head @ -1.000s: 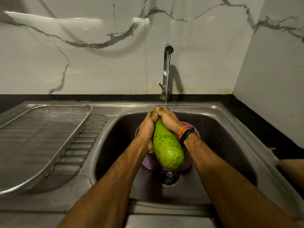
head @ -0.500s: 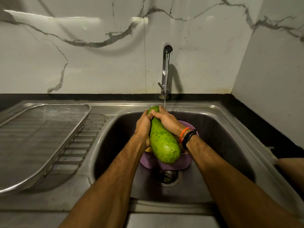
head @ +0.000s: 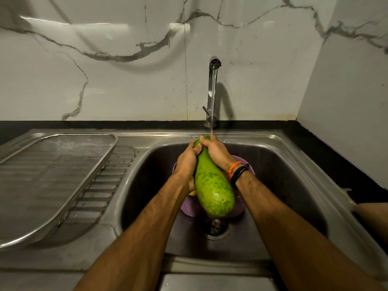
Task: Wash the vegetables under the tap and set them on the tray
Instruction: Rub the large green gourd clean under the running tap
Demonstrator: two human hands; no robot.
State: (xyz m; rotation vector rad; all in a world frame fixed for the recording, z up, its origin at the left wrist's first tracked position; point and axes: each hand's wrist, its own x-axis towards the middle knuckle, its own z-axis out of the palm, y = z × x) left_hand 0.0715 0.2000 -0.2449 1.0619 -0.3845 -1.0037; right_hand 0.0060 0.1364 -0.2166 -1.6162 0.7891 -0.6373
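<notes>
Gripping the gourd's narrow neck with left hand and right hand, fingers curled tight. Holding it under the tap's stream, over the sink.

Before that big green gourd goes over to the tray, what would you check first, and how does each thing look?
1. Hold on the gourd: the left hand and the right hand both grip its narrow end. Ok.
2. Water reaching it: the stream from the tap lands at the top end by the fingers. Ok.
3. Wide lower end rinsed: it hangs below the stream and looks glossy, but whether it is fully washed, cannot tell.
4. Tray ready: the mesh tray sits on the drainboard to the left with bare mesh showing. Ok.
5. Purple basket under the gourd: something yellowish shows in it; what remains, cannot tell.
</notes>
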